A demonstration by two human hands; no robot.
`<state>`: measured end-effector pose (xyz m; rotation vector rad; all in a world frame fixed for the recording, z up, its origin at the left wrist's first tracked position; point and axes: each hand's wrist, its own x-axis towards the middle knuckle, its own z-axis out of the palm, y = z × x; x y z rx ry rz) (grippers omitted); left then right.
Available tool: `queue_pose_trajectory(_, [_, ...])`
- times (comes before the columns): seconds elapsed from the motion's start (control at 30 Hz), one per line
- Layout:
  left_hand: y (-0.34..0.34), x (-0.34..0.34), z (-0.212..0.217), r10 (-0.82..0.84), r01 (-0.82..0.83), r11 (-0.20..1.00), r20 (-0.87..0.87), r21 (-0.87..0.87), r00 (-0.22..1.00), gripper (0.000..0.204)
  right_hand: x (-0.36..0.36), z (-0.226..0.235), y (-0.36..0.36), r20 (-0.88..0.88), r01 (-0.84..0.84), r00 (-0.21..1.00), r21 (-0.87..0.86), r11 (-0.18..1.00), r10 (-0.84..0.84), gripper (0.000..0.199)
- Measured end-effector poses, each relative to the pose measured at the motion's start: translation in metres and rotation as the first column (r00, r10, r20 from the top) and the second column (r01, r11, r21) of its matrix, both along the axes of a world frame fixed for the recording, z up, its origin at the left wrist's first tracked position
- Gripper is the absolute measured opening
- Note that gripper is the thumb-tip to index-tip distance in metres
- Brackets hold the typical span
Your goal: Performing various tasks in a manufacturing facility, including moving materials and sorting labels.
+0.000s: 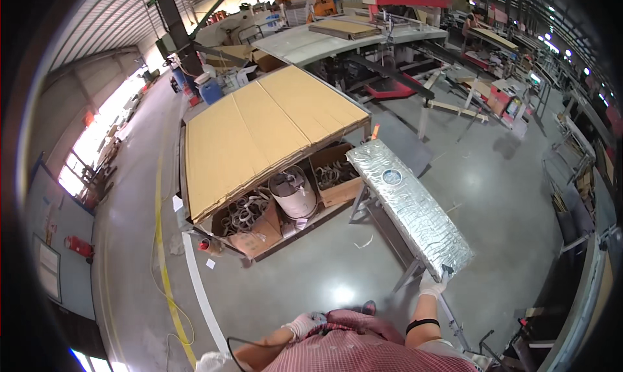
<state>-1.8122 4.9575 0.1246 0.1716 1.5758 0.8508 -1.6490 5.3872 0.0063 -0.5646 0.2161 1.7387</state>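
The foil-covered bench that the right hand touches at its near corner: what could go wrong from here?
1. The right hand grips only the corner of the foil-covered bench; the foil may tear or slip.
2. The round disc lies loose on top and could slide off if the bench tilts.

Bench top (410, 203): crinkled silver foil, shiny. Bench frame (383, 226): bare grey metal. Stacked sheets (266, 128): matt brown cardboard, smooth. Floor (311, 274): polished concrete, glossy glare. Right hand (431, 284) and left hand (305, 323): white knit cloth gloves. Shirt (363, 356): checked red cloth.
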Motion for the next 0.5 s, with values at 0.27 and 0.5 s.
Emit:
queue_pose_trajectory(0.27, [0.051, -0.116, -0.042, -0.409, 0.496, 0.857, -0.398, 0.143, 0.821, 0.023, 0.082, -0.001, -0.089, 0.263, 0.034, 0.965, -0.154, 0.987, 0.007, 0.055])
queue_pose_trajectory(0.5, [0.039, -0.178, -0.065, -0.316, 0.366, 0.895, -0.217, 0.255, 0.924, 0.024, 0.253, -0.006, -0.25, 0.582, 0.437, 0.791, -0.322, 0.84, -0.188, 0.045])
